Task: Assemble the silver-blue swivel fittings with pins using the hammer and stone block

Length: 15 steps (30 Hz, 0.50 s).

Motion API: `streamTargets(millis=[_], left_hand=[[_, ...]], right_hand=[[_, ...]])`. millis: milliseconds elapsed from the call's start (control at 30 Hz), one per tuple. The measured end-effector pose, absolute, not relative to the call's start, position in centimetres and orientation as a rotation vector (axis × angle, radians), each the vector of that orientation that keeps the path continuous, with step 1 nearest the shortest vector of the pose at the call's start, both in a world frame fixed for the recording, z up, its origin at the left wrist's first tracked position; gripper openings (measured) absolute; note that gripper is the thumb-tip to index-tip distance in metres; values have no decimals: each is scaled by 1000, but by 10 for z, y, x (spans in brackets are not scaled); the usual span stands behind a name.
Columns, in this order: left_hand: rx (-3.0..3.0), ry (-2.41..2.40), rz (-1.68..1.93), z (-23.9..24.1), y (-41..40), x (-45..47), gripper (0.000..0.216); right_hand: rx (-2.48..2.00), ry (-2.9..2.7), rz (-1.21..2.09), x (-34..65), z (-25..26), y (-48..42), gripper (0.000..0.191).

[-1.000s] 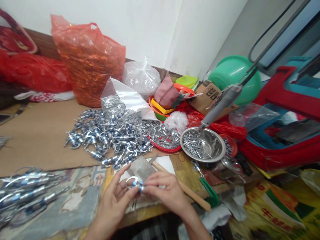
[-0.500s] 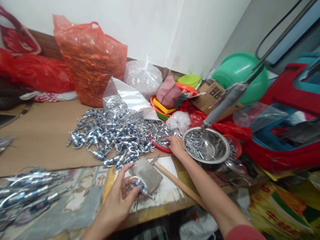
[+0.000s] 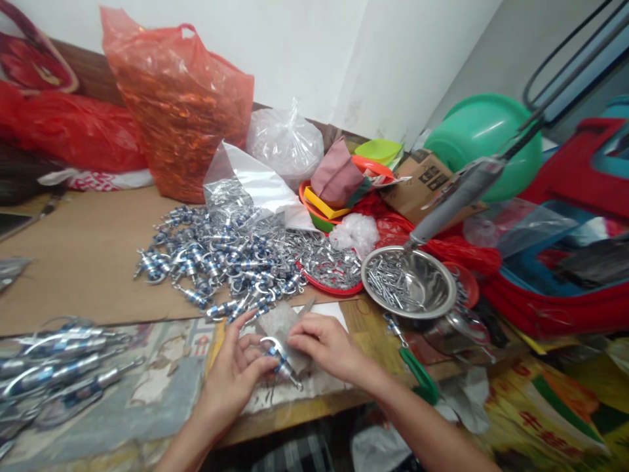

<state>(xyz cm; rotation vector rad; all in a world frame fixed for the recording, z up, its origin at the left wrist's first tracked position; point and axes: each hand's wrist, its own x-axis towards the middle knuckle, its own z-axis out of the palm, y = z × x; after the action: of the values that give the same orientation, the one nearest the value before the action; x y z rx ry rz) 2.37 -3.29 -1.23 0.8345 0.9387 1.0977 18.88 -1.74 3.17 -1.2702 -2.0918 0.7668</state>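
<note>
My left hand [image 3: 228, 373] grips a small blue-and-silver metal fitting [image 3: 282, 368] with a curved hook and a ring at its lower end. Close beside it, my right hand [image 3: 331, 344] is closed in a pinch; whatever lies between its fingertips is too small to make out. Under both hands is a grey metal block [image 3: 275, 320] on white paper. A pointed metal hammer head [image 3: 307, 306] shows just behind my right hand, its handle hidden. Beyond lie a pile of similar fittings [image 3: 211, 255] and a red tray [image 3: 327, 289] of small silver pieces.
A steel bowl [image 3: 445, 295] with silver pins stands right of the tray. A grey-handled tool [image 3: 457, 196] hangs over it. A green clip [image 3: 417, 373] lies at the table's right edge. An orange bag [image 3: 181, 118] stands behind; more fittings [image 3: 59, 367] lie front left.
My right hand has come back from the red tray to the metal block beside my left hand. My left hand still holds the fitting. The hammer's wooden handle is now hidden.
</note>
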Motion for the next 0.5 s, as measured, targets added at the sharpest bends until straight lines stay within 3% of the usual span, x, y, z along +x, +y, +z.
streamTargets(millis=[500], left_hand=[[801, 929, 1107, -10, -35, 23, 67]], right_hand=[[-840, -2598, -380, 170, 26, -47, 22]])
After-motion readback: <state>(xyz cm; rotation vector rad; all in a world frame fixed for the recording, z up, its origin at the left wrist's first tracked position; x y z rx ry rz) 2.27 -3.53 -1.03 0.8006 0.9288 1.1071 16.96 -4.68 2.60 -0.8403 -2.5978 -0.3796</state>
